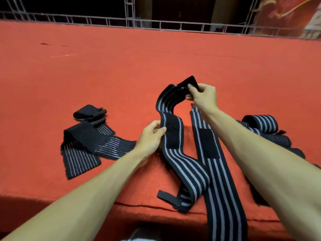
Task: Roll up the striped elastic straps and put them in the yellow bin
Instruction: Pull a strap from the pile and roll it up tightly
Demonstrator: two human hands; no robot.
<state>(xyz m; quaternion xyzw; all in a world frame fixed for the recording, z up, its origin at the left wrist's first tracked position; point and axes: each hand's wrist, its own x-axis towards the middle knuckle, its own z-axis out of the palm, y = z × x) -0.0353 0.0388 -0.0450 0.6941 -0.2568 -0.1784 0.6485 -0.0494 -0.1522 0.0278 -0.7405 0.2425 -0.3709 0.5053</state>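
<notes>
Fingertip pressure from the right hand (204, 96) is applied to the far end of one striped strap (175, 136), where a plain black tab is pinched and lifted off the surface. That grip is closed on the tab between thumb and fingers. The left hand (152, 136) is closed on the same strap lower down, at the edge beside a black fastening patch, so the band is held in a loose arch between the two hands. Its near end trails down to a black loop at the front edge of the worktop (86, 75).

A second long strap (217, 171) lies flat just beside it, crossed by the first one near the front and hanging over the edge. A rolled strap (262, 123) rests to the right behind the right forearm, and a finer-striped band (92, 145) is spread on the left with a small folded bundle (90, 112) beyond it.

The likely trouble is judged to be a skewed or slack roll: the strap is twisted between the hands, and the crossing may drag the neighbouring strap along. The fastening patches could also snag.

The worktop is covered in red felt-like cloth. A metal truss frame (156, 25) runs behind it against darkness. No yellow bin is seen.
</notes>
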